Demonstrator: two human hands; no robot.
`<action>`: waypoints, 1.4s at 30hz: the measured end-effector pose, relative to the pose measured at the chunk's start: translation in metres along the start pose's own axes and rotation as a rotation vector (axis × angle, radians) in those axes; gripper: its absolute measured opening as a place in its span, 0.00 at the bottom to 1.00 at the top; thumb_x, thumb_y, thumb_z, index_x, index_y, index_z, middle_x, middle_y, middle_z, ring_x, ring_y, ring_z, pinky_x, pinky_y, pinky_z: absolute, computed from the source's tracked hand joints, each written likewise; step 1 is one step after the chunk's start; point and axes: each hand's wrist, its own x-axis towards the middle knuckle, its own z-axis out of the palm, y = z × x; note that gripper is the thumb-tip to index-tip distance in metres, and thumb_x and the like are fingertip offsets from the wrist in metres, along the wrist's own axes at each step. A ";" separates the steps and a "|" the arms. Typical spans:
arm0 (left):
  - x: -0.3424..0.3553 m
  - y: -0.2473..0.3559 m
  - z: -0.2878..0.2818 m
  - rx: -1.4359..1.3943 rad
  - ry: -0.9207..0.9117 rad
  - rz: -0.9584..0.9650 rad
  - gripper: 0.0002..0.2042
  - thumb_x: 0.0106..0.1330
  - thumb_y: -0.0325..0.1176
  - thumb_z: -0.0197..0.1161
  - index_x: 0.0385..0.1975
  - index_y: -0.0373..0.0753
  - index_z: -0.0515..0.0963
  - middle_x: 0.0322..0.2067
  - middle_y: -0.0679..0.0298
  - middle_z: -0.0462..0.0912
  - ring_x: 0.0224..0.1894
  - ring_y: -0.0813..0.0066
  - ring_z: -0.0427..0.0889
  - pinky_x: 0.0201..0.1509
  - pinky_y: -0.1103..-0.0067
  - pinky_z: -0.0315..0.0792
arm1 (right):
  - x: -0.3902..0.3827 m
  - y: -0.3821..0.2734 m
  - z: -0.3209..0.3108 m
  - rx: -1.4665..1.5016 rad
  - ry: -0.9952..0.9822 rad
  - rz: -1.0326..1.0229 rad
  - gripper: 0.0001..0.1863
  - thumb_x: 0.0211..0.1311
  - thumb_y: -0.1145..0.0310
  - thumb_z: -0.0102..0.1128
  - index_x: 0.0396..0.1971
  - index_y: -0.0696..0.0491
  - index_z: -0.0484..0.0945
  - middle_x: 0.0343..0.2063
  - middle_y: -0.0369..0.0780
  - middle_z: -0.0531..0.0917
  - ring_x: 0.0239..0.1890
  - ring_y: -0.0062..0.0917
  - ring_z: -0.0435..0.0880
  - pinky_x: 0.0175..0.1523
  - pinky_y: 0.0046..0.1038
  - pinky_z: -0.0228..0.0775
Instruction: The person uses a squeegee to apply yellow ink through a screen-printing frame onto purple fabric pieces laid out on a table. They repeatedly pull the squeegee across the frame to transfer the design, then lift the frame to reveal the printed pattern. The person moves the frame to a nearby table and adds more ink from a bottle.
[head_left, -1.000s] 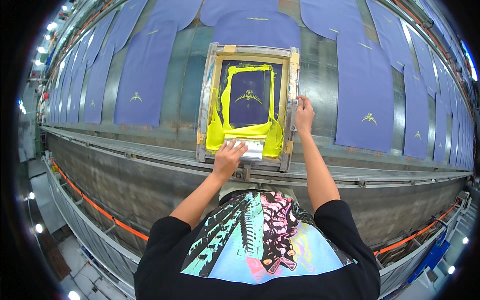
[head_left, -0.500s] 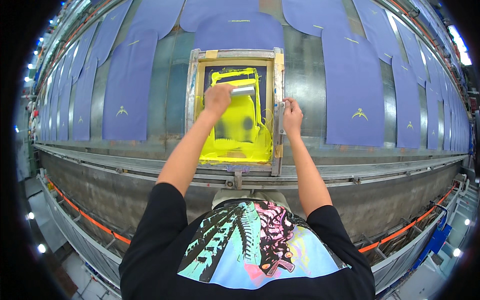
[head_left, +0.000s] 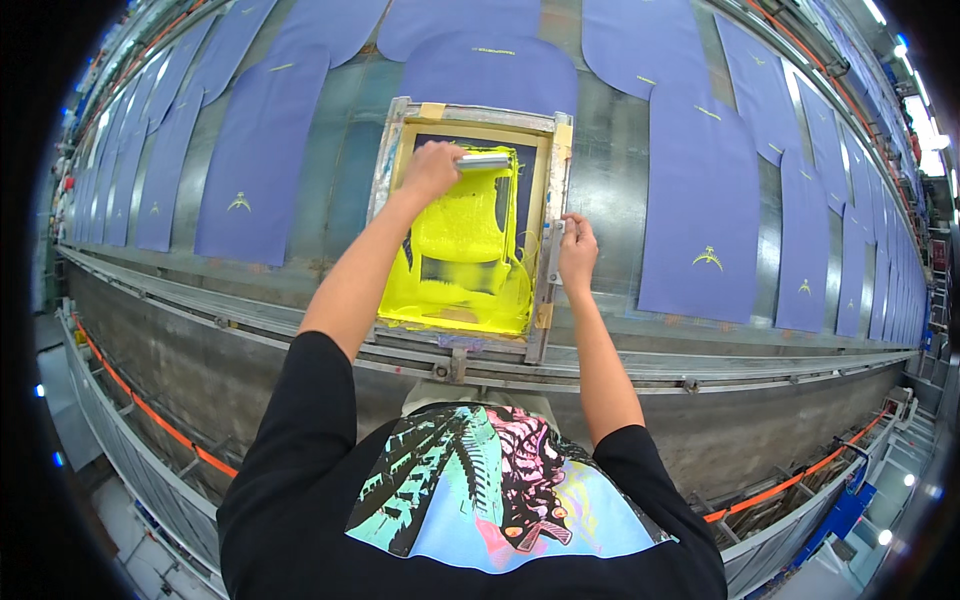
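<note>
A screen-printing frame (head_left: pixel 562 190) lies on the long table in front of me, its mesh coated with bright yellow ink (head_left: pixel 455 232). My left hand (head_left: pixel 432 170) is closed around a squeegee (head_left: pixel 483 161) with a pale metal holder, at the far part of the mesh. The squeegee's blade edge and part of its grip are hidden. Along the frame's right side, my right hand (head_left: pixel 577 255) has its fingers curled at a small metal bracket (head_left: pixel 556 252), gripping the frame there. A thick band of ink runs along the near end of the mesh.
Purple fabric pieces (head_left: pixel 700 200) with small yellow prints lie in rows to both sides, and another purple piece (head_left: pixel 490 75) lies beyond the frame. A metal rail (head_left: pixel 640 370) follows the table's near edge. Orange piping (head_left: pixel 150 405) runs lower down at both sides.
My left hand has moved the squeegee slightly farther away from me. Yellow ink now covers more of the mesh's middle. My right hand stays at the frame's side; the view has tilted a little.
</note>
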 end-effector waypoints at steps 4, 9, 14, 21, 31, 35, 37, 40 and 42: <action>-0.009 0.003 0.023 0.029 -0.001 0.008 0.14 0.59 0.26 0.61 0.39 0.50 0.90 0.39 0.57 0.89 0.42 0.54 0.87 0.48 0.62 0.80 | 0.001 0.003 0.002 0.003 0.013 -0.052 0.10 0.77 0.66 0.53 0.45 0.54 0.82 0.17 0.27 0.68 0.20 0.11 0.63 0.25 0.24 0.55; -0.123 0.029 0.037 0.059 0.044 0.121 0.14 0.59 0.24 0.60 0.37 0.50 0.90 0.38 0.61 0.90 0.41 0.58 0.88 0.45 0.65 0.80 | 0.005 0.007 -0.008 0.045 -0.008 0.002 0.12 0.77 0.63 0.54 0.45 0.53 0.83 0.17 0.33 0.71 0.22 0.17 0.68 0.30 0.28 0.62; -0.164 0.035 0.036 -0.088 0.149 0.179 0.14 0.60 0.25 0.60 0.38 0.50 0.89 0.38 0.60 0.90 0.41 0.56 0.87 0.45 0.64 0.80 | 0.000 -0.001 -0.015 0.012 -0.010 0.004 0.12 0.76 0.64 0.53 0.46 0.53 0.82 0.17 0.34 0.71 0.22 0.18 0.68 0.31 0.29 0.63; -0.005 -0.030 0.008 0.074 0.007 -0.030 0.15 0.60 0.27 0.60 0.39 0.53 0.90 0.38 0.55 0.89 0.45 0.52 0.87 0.50 0.59 0.80 | -0.017 0.008 0.013 0.007 -0.041 -0.004 0.11 0.76 0.64 0.53 0.46 0.51 0.82 0.18 0.36 0.73 0.22 0.19 0.69 0.32 0.31 0.65; -0.106 0.019 0.056 0.034 -0.052 0.044 0.16 0.59 0.24 0.59 0.39 0.52 0.90 0.39 0.59 0.89 0.42 0.55 0.88 0.46 0.62 0.81 | 0.017 0.035 -0.003 0.043 -0.021 -0.036 0.11 0.77 0.63 0.54 0.45 0.52 0.83 0.18 0.34 0.73 0.22 0.17 0.68 0.29 0.29 0.62; -0.191 0.043 0.055 -0.037 0.057 0.171 0.16 0.58 0.22 0.60 0.41 0.47 0.88 0.41 0.65 0.90 0.45 0.62 0.87 0.50 0.66 0.79 | 0.018 0.034 -0.018 0.207 -0.140 0.074 0.11 0.78 0.64 0.53 0.45 0.52 0.82 0.18 0.29 0.70 0.20 0.14 0.65 0.26 0.24 0.57; -0.208 0.047 0.056 -0.087 0.100 0.222 0.16 0.57 0.21 0.60 0.42 0.46 0.87 0.43 0.67 0.89 0.48 0.65 0.86 0.52 0.68 0.78 | 0.026 0.031 -0.021 0.228 -0.146 0.094 0.09 0.79 0.64 0.52 0.45 0.50 0.80 0.18 0.26 0.67 0.18 0.10 0.61 0.23 0.19 0.52; -0.223 0.061 0.059 -0.115 0.121 0.220 0.17 0.56 0.20 0.61 0.43 0.45 0.86 0.47 0.68 0.88 0.51 0.67 0.84 0.55 0.69 0.76 | 0.025 0.016 -0.035 0.161 -0.046 -0.017 0.10 0.78 0.65 0.53 0.44 0.52 0.82 0.18 0.28 0.69 0.20 0.12 0.64 0.25 0.24 0.56; -0.229 0.078 0.050 -0.141 0.115 0.212 0.18 0.55 0.21 0.63 0.45 0.45 0.86 0.50 0.68 0.87 0.53 0.67 0.83 0.57 0.69 0.75 | 0.017 0.005 -0.047 0.141 -0.029 0.001 0.09 0.77 0.66 0.53 0.44 0.52 0.82 0.19 0.29 0.70 0.21 0.12 0.65 0.26 0.23 0.57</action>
